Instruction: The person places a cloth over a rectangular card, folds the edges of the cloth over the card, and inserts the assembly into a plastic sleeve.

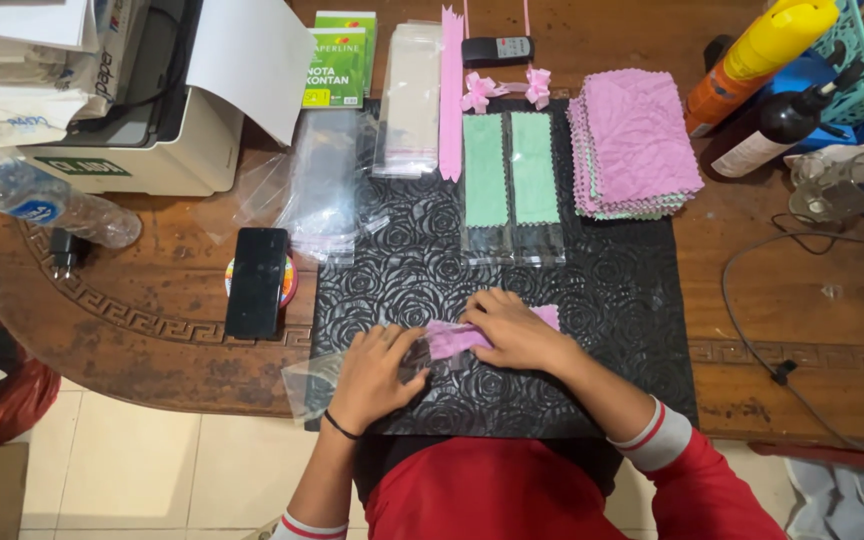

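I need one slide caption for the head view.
Left hand holds clear sleeve; right hand presses pink cloth on black mat.

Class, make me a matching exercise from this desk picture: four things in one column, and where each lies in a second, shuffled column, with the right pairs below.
Things:
1. stack of pink cloths
2. black phone
3. two green cloths in clear sleeves
4. folded pink cloth

Places:
A. under the right hand, beside the left hand
B. far right corner of the black mat
C. on the wooden table, left of the mat
D. far middle of the mat, side by side

Pairs: 1-B, 2-C, 3-D, 4-A
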